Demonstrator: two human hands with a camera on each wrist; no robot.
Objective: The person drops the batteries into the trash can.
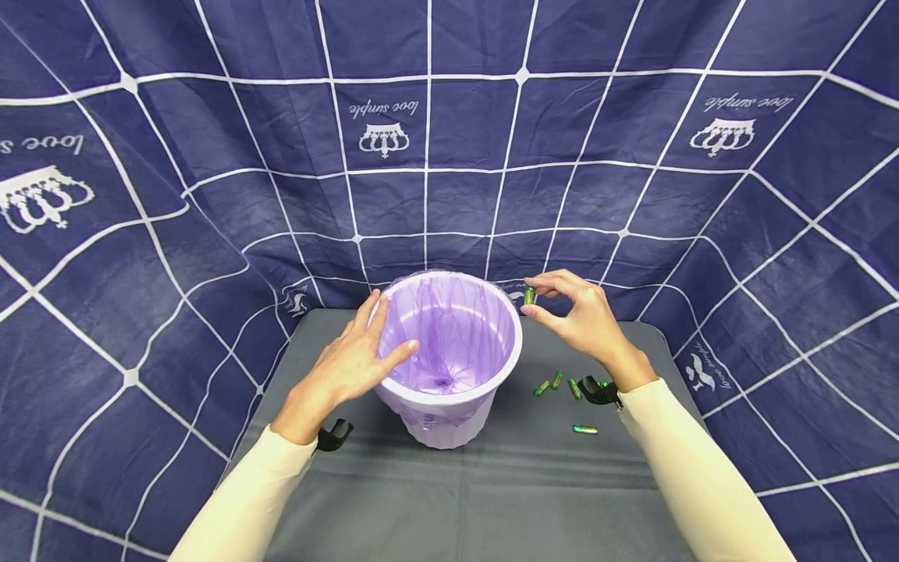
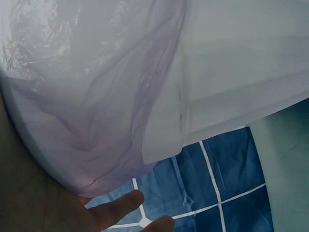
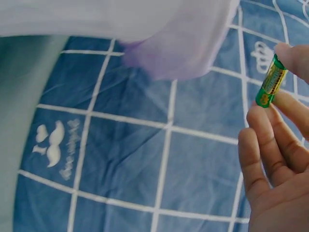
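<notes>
A white waste bin (image 1: 449, 437), lined with a thin purple plastic bag (image 1: 456, 343), stands upright on the grey table. My left hand (image 1: 354, 355) rests on the left side of its rim with fairly straight fingers, the thumb lying over the inside. Seen from the left wrist, the bag's edge hangs down over the bin's outer wall, near the fingertips (image 2: 130, 198). To the right of the bin, raised about level with its rim, my right hand (image 1: 579, 316) pinches a small green and gold battery (image 3: 271, 82) end to end between thumb and fingers.
Several more green batteries (image 1: 556, 380) lie on the grey table (image 1: 393, 499) below my right hand, and a single battery (image 1: 585, 429) lies nearer to me. Dark blue cloth (image 1: 463, 195) with white lines encloses the table at the back and both sides.
</notes>
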